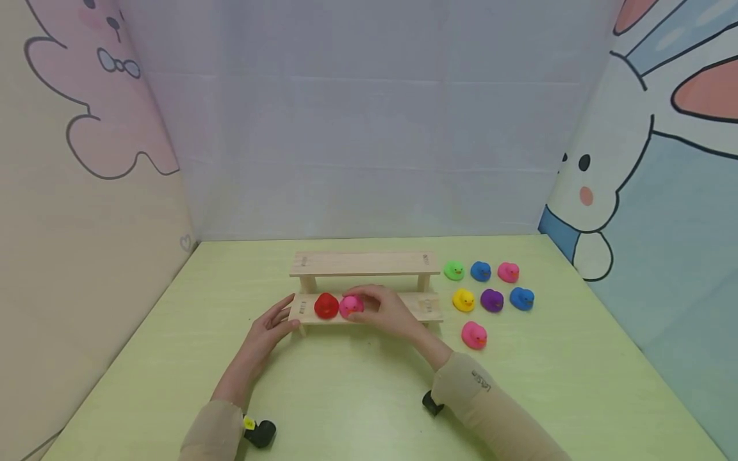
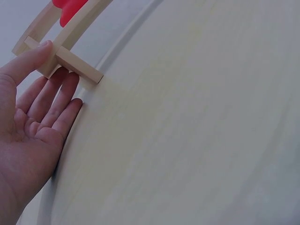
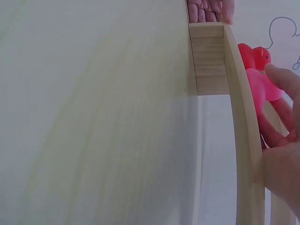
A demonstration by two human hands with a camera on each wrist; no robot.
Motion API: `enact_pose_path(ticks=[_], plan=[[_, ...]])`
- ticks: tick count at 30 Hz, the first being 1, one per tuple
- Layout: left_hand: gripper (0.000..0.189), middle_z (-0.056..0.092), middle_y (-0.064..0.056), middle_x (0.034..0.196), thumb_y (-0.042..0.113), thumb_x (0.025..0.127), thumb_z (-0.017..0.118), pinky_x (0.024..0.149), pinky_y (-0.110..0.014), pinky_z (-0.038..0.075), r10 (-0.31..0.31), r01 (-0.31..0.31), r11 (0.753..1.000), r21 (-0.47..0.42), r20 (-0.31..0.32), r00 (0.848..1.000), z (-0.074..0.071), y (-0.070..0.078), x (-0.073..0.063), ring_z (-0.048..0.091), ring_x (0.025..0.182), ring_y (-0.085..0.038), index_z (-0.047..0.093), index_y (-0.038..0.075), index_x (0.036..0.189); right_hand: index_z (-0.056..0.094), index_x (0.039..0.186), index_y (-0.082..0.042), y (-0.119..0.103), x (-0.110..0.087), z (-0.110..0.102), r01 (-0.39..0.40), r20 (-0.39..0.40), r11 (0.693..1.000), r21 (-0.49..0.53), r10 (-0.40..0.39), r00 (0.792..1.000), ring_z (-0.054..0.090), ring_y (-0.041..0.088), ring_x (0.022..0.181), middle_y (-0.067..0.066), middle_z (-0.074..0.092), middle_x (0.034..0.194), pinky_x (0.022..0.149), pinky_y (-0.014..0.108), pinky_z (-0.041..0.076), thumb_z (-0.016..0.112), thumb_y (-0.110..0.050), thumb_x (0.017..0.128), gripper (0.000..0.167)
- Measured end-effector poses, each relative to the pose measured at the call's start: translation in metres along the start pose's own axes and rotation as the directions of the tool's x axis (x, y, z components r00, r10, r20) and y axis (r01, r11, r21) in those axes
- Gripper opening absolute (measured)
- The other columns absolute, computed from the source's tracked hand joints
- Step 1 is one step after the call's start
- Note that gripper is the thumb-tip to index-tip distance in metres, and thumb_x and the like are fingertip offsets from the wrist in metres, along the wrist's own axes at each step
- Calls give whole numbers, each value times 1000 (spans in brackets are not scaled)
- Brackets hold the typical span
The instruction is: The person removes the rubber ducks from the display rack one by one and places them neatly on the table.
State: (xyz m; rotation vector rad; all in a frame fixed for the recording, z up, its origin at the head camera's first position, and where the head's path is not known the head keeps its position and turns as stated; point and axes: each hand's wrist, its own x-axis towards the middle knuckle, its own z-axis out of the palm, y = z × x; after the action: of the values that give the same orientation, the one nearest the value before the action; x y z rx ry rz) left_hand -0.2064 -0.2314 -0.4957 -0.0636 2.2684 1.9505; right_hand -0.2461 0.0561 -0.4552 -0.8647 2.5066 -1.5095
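A two-tier wooden shelf [image 1: 364, 264] stands on the table, and its lower step bears a red rubber duck [image 1: 326, 306] near the left end. Right beside that one is a pink rubber duck [image 1: 351, 307], pinched between the thumb and fingers of my right hand [image 1: 387, 312]. In the right wrist view the pink duck [image 3: 262, 89] sits at the board's edge, close against the red duck [image 3: 253, 56]. My left hand [image 2: 40, 112] holds the lower step's left end, thumb on the board and fingers by the wooden leg [image 2: 79, 65].
Right of the shelf lie several more rubber ducks: a green duck [image 1: 454, 270], two blue ones, a yellow duck [image 1: 464, 300], a purple duck [image 1: 492, 300] and two pink ones. A pale curtain [image 1: 369, 128] hangs behind the light green table [image 1: 357, 397].
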Motion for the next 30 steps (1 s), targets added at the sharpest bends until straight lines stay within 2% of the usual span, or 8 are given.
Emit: enact_pose_path(ticks=[4,8,12,16,19,22,27,30], plan=[[68,45,-10,154,29,94,68,124,-51,28,7,-7,1000,-4,-2,1000,0,0,0,39,144,-26,35,30,154,68,123,-18,-1,0,-1,-11,-2,999,32,12,1000,59,13,115,-3,67,124,104,35,52,78,-19,86,39],[68,46,-11,153,27,94,68,122,-48,30,10,-10,1000,-6,-6,1000,1,-1,1,41,142,-25,35,30,153,67,122,-17,-2,-2,-3,-49,-8,993,108,50,999,61,17,115,1,65,125,103,33,54,77,-17,86,38],[68,46,-11,153,28,94,68,123,-51,29,4,-4,1000,-7,-4,1000,1,-2,1,41,143,-26,35,30,154,66,124,-19,-6,-5,-9,-113,4,979,171,114,993,62,18,112,3,64,125,100,31,56,77,-18,86,40],[69,44,-12,154,30,94,67,124,-54,26,2,-2,1000,-3,-4,1000,0,-1,0,39,144,-28,34,31,154,64,126,-23,-13,-11,-18,-165,14,973,161,165,986,62,21,114,2,63,126,101,37,55,75,-23,88,40],[69,43,-12,155,32,94,67,124,-56,25,1,-1,1000,4,-3,1000,0,0,0,38,145,-28,33,31,154,63,128,-22,-16,-19,-27,-155,21,979,131,154,988,61,25,118,1,63,128,104,42,54,74,-26,89,41],[69,45,-12,154,31,94,68,124,-54,27,7,-7,1000,5,-1,1000,1,-1,0,42,143,-25,34,30,154,63,130,-20,-17,-30,-37,-109,33,988,113,106,994,61,24,118,0,62,130,104,41,54,73,-26,90,42],[69,47,-12,152,28,94,68,121,-46,31,20,-20,1000,5,-2,1000,1,-3,0,51,129,-7,34,28,154,62,130,-13,-21,-53,-55,-29,17,993,112,27,999,60,24,117,3,62,132,100,33,56,71,-18,91,40],[69,48,-11,152,29,93,68,121,-46,31,24,-24,1000,14,-5,1000,0,-3,0,51,126,-3,34,29,154,63,129,-13,-23,-66,-64,-12,-11,991,132,14,1000,59,26,116,6,63,130,97,27,57,70,-15,91,39]])
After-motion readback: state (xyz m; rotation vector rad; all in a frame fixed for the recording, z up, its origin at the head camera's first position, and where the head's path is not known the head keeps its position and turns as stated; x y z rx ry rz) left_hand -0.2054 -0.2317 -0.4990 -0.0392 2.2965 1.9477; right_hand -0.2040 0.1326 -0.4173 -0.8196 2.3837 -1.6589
